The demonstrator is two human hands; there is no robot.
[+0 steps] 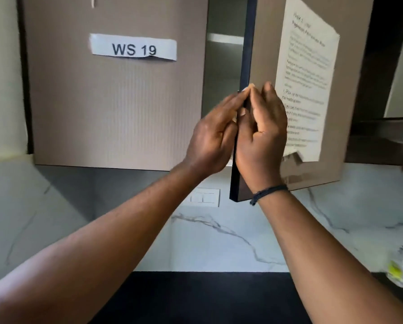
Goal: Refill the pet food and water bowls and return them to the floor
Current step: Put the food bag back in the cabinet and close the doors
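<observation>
Both my hands are raised to the dark edge of the right-hand wall cabinet door (266,54), which stands partly ajar. My left hand (214,136) lies with straight fingers against the inner side of that edge. My right hand (263,132) wraps around the edge from the outside, thumb on the inner side. Through the gap I see a pale shelf (223,38) inside the cabinet. No pet bowls, food or water are in view.
The left cabinet door (116,101) is closed and carries a "WS 19" label (133,47). A printed instruction sheet (308,85) is taped to the ajar door. Below are a marble backsplash with a switch plate (205,197), a black countertop (195,298) and a blurred bottle (398,267) at right.
</observation>
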